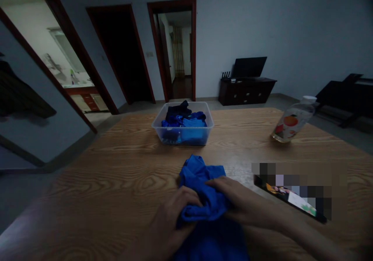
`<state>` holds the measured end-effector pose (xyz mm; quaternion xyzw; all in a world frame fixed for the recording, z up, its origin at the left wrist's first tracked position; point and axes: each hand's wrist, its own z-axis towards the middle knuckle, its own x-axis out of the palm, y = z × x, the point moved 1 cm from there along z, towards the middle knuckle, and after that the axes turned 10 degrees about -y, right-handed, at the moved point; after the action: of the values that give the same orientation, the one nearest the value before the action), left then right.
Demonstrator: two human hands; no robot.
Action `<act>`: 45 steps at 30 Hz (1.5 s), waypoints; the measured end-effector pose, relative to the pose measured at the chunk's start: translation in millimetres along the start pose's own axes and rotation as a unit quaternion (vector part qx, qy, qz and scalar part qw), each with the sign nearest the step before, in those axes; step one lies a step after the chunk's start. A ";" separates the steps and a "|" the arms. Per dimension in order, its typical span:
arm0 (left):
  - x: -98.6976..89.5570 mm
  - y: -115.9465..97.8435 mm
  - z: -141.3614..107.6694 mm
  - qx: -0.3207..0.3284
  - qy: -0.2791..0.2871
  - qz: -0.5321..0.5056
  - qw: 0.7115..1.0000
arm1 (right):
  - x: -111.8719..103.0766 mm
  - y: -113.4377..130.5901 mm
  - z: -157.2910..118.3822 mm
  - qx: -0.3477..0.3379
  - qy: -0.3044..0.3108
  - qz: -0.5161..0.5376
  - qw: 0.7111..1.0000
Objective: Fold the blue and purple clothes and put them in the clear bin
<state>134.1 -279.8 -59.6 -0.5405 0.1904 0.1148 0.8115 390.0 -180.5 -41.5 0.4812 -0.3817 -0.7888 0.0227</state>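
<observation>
A bunched blue cloth (201, 183), perhaps a garment, lies on the wooden table close in front of me. My left hand (176, 210) grips its left side, the fingers curled into the folds. On the opposite side, my right hand (237, 198) is closed around the cloth, thumb along the top. Darker blue fabric (212, 241) spreads below both hands; I cannot tell if it belongs to the same piece. Beyond the hands stands a clear plastic bin (189, 136), holding several crumpled blue and dark cloths (194, 123).
At the right of the table (131, 167) stands a clear bottle (294, 119) with a white cap. A tablet or phone-like device (288, 198), partly pixelated, lies beside my right forearm. Farther back are a TV on a dark cabinet (246, 91) and several doorways.
</observation>
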 end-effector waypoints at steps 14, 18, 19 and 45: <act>-4.8 104.3 96.2 -0.067 -0.141 0.174 0.972 | -9.0 -92.5 77.5 0.028 -0.115 -0.113 0.986; -3.0 94.7 103.9 -0.007 -0.116 0.246 0.962 | -9.9 -96.5 64.4 0.041 -0.138 -0.206 0.968; -1.1 88.4 103.4 0.010 -0.103 0.265 0.959 | -7.6 -92.2 60.3 0.036 -0.137 -0.225 0.964; -61.4 5.9 154.5 0.090 0.165 0.238 0.953 | -46.2 -31.9 93.3 -0.045 0.005 -0.089 0.995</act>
<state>105.0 -134.0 15.2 -0.4153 0.4541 0.1964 0.7634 352.8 -85.2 -4.2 0.5152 -0.3019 -0.8018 -0.0240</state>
